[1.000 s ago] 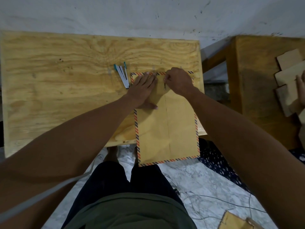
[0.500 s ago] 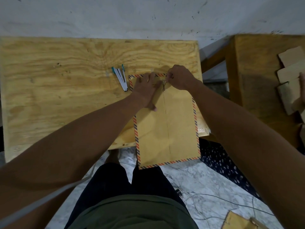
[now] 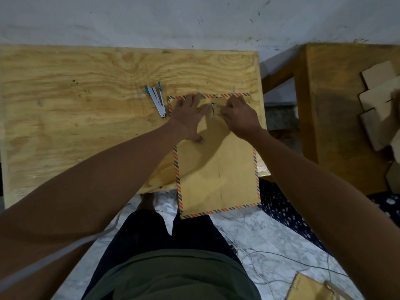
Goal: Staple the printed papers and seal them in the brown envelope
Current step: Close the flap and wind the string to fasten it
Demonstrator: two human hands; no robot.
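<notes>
So the brown paper envelope with the red-and-blue striped border (image 3: 216, 169) lies flat, back side up, on the pale plywood tabletop (image 3: 86, 105), its near end hanging off the table edge toward 6 o'clock over the person's lap. Can't see any papers, so whatever's inside is hidden. A small metal clasp (image 3: 213, 110) sits at the flap near the 12 o'clock end. The left hand (image 3: 190, 120) is spread flat, palm down, pressing the envelope just left of the clasp. The right hand (image 3: 240, 118) has its fingertips bunched together on the flap just right of the clasp (can't tell if they're actually pinching anything). At 10 o'clock from the envelope, just beside its corner, lies a white stapler with teal tips (image 3: 157, 99), opened out. Beyond: a whitish scuffed wall (image 3: 194, 22), a darker wooden table (image 3: 335, 105) at 3 o'clock with flat cardboard pieces (image 3: 378, 92), and a marble floor (image 3: 270, 245) with thin cables.
</notes>
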